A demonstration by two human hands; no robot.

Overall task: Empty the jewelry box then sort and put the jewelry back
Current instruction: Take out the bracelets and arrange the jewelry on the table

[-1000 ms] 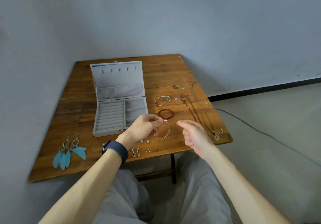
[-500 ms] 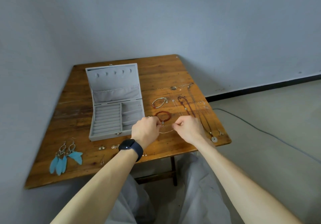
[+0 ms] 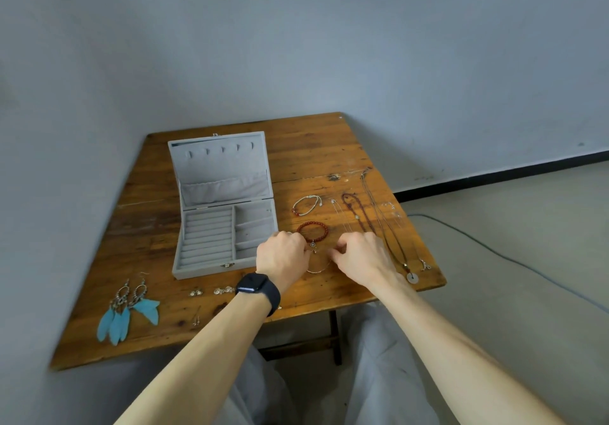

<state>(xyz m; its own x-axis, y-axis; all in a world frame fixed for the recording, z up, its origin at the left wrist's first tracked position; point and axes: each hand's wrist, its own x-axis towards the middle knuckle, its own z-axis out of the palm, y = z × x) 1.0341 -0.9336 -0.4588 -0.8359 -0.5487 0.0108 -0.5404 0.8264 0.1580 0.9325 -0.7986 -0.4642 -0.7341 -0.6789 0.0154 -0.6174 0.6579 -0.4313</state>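
Pinching the 2 ends of a thin silver bracelet [image 3: 319,269] with curled left grip [image 3: 281,256] and right grip [image 3: 359,256], just beside the open grey jewelry box [image 3: 204,270] on the counter [image 3: 313,147].

The brown plank tabletop [image 3: 309,147] looked like worn, faintly glossy wood; the open grey jewelry box [image 3: 224,207] on it was matt, velvety cloth.
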